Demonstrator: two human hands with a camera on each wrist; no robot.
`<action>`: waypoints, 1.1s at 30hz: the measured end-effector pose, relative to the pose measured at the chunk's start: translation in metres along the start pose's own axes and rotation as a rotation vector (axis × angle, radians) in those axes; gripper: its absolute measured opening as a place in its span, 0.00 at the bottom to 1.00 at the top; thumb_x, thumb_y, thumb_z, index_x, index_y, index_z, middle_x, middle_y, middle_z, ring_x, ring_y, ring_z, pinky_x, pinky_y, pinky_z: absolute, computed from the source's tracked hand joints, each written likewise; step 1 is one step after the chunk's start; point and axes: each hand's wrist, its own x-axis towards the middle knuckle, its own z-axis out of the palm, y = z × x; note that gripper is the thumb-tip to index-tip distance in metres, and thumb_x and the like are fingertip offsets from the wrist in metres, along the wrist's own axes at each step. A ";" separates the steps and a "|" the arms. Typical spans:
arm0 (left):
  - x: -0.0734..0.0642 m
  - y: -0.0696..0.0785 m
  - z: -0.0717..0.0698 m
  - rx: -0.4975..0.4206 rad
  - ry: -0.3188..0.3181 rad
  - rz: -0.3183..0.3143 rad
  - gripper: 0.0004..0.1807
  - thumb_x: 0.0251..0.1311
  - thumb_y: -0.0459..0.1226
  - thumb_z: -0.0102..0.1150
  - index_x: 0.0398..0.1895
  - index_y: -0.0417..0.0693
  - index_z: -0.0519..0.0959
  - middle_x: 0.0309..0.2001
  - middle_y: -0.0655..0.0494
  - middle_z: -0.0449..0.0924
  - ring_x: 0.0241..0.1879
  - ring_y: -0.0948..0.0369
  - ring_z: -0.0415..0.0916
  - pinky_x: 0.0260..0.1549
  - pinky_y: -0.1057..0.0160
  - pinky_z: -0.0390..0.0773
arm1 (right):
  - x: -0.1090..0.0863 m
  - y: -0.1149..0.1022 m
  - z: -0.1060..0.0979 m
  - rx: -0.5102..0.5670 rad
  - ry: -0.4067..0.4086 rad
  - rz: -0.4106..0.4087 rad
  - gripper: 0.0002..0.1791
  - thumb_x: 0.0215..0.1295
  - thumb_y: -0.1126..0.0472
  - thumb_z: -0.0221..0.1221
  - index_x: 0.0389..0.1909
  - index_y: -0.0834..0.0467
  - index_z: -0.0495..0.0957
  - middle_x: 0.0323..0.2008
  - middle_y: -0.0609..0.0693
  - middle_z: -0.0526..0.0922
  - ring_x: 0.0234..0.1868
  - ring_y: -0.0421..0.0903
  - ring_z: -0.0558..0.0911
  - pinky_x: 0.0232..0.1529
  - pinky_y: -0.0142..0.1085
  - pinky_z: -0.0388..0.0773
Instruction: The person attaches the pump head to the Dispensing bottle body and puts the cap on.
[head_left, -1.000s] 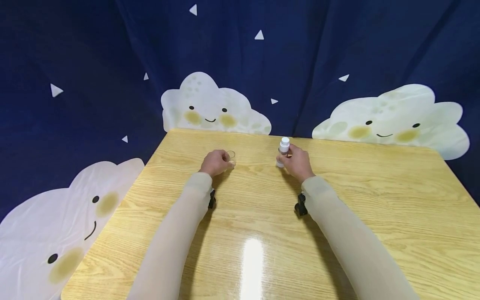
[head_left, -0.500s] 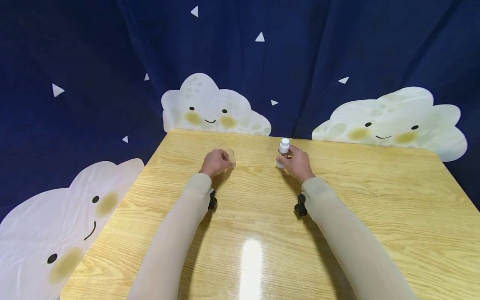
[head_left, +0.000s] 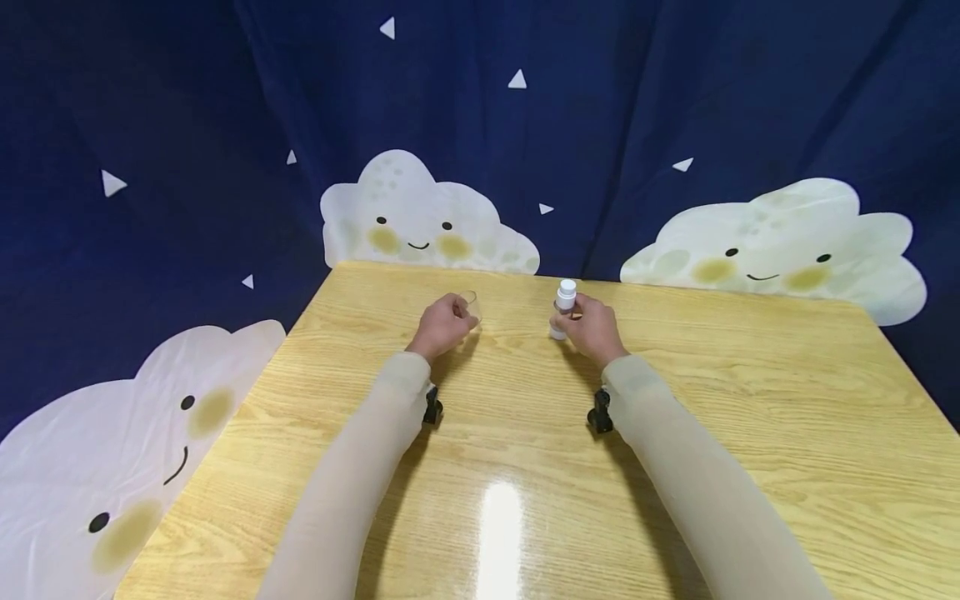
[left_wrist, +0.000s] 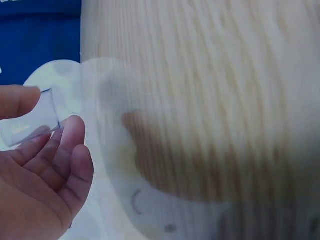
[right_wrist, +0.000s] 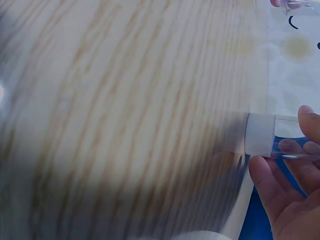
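Note:
Toward the back of the table, my left hand (head_left: 441,325) pinches a clear cup-like piece (head_left: 472,307) between thumb and fingers. In the left wrist view the thumb lies on one side of this see-through piece (left_wrist: 35,122), with fingers curled along the other. To its right, my right hand (head_left: 596,327) grips a small bottle (head_left: 567,293) with a white top, a clear middle and a white lower end. The bottle stands about upright. Fingers cover part of its clear body in the right wrist view, where the bottle's white end (right_wrist: 260,134) points to the table.
The wooden table (head_left: 712,400) reaches back to a dark blue curtain (head_left: 465,92) printed with white clouds and triangles. A bright light reflection lies on the tabletop near the front. Black wrist cameras (head_left: 600,412) sit under both sleeves.
My left hand has moved a little to the right and toward the back, carrying the clear piece closer to the bottle. The right hand with the bottle stays almost still.

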 end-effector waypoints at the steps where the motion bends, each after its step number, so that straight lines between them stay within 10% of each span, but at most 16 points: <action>1: 0.000 0.001 0.001 -0.007 0.005 0.006 0.24 0.68 0.43 0.57 0.62 0.42 0.71 0.52 0.48 0.77 0.47 0.52 0.75 0.51 0.53 0.75 | 0.000 0.000 0.000 -0.001 -0.001 0.001 0.21 0.64 0.60 0.65 0.55 0.66 0.77 0.54 0.65 0.83 0.55 0.61 0.83 0.55 0.50 0.81; 11: -0.001 0.009 0.013 -0.030 0.039 0.053 0.16 0.67 0.43 0.59 0.53 0.45 0.74 0.63 0.44 0.74 0.59 0.48 0.73 0.59 0.49 0.73 | -0.003 0.000 0.000 -0.013 -0.021 0.009 0.21 0.65 0.60 0.64 0.55 0.66 0.77 0.54 0.65 0.83 0.57 0.61 0.82 0.57 0.51 0.79; 18: -0.002 0.027 0.020 -0.036 0.038 0.132 0.10 0.66 0.41 0.59 0.46 0.48 0.74 0.61 0.45 0.76 0.39 0.52 0.82 0.52 0.53 0.77 | -0.002 0.003 -0.002 -0.031 -0.019 0.009 0.21 0.65 0.59 0.65 0.54 0.65 0.78 0.54 0.64 0.84 0.57 0.60 0.82 0.57 0.51 0.79; 33: -0.001 0.047 0.033 -0.024 0.022 0.241 0.23 0.67 0.39 0.59 0.64 0.45 0.72 0.57 0.49 0.79 0.35 0.60 0.76 0.42 0.61 0.78 | -0.003 -0.003 -0.003 -0.040 -0.020 -0.042 0.21 0.64 0.60 0.65 0.54 0.67 0.78 0.53 0.64 0.84 0.54 0.61 0.84 0.55 0.51 0.80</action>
